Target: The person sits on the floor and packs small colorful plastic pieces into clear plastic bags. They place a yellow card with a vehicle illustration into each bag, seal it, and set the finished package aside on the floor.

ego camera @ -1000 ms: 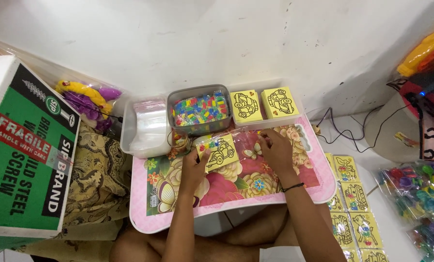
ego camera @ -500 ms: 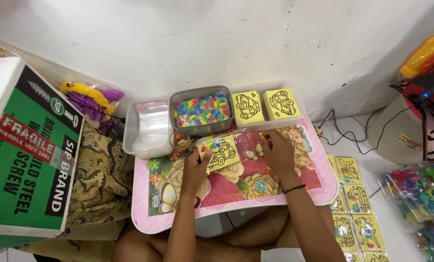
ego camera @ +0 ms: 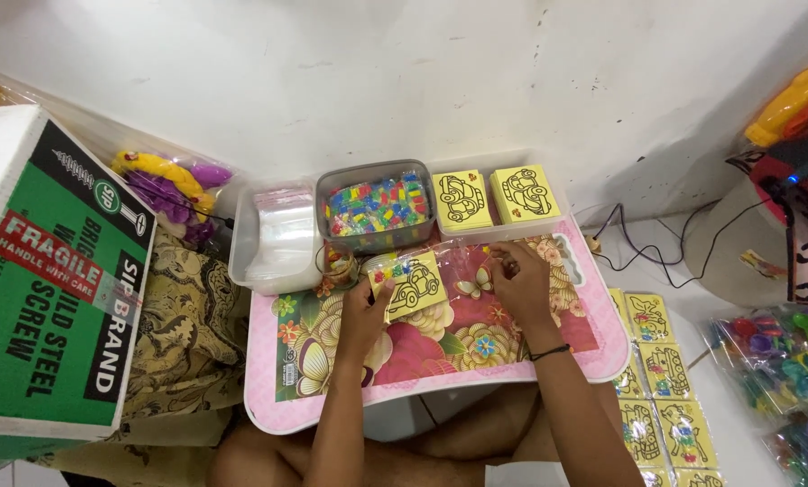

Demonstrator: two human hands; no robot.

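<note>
My left hand (ego camera: 365, 317) holds a yellow card with a car outline (ego camera: 411, 286), which carries a strip of small coloured pieces, over a pink floral lap table (ego camera: 440, 361). My right hand (ego camera: 518, 281) pinches the right end of a clear plastic bag (ego camera: 465, 271) lying around the card on the table. A grey tub of mixed coloured beads (ego camera: 378, 206) stands just beyond the hands. Two stacks of yellow car cards (ego camera: 496, 197) sit to its right.
A clear tray of plastic bags (ego camera: 277, 239) lies left of the tub. A green and white cardboard box (ego camera: 52, 271) stands at the left. Finished yellow cards (ego camera: 661, 388) line the floor at right, beside bags of coloured toys (ego camera: 783, 352) and cables (ego camera: 638, 243).
The camera has shifted slightly. Both hands stay on the card and bag, with my right hand edging a little up toward the bag's end.
</note>
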